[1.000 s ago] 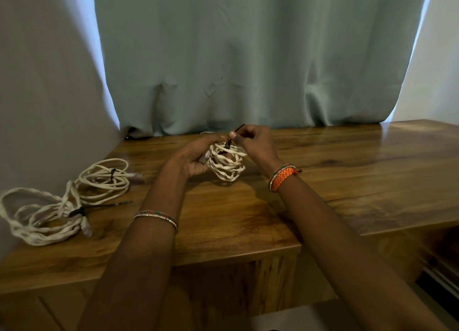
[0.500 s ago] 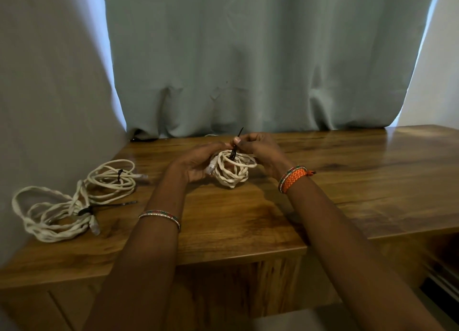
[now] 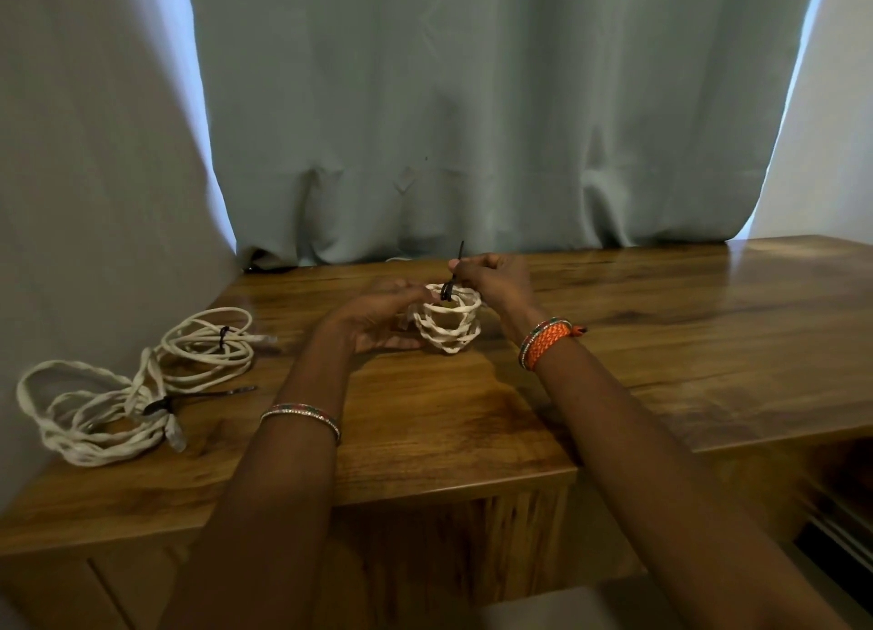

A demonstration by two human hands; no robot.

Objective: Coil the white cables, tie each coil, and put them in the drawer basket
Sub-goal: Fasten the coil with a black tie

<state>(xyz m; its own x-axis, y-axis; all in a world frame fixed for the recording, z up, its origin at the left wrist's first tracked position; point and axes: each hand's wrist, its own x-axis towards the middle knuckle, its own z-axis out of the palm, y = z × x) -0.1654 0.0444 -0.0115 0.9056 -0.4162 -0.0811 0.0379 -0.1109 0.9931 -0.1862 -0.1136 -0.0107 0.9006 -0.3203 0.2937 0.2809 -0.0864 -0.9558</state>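
Coil now upright, right hand pinching black tie, left hand cupping coil

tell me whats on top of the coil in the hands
A black tie wraps the top strands of the coil; the right hand pinches its tail. The tie's fastening is covered.

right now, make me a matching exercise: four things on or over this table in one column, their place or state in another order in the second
Things:
1. small coil
2. black tie
3. far left coil
4. orange bracelet

States:
A. lies tied near the wall
B. on the right wrist
C. held between both hands
D. pinched by the right hand

Pairs: 1-C, 2-D, 3-A, 4-B
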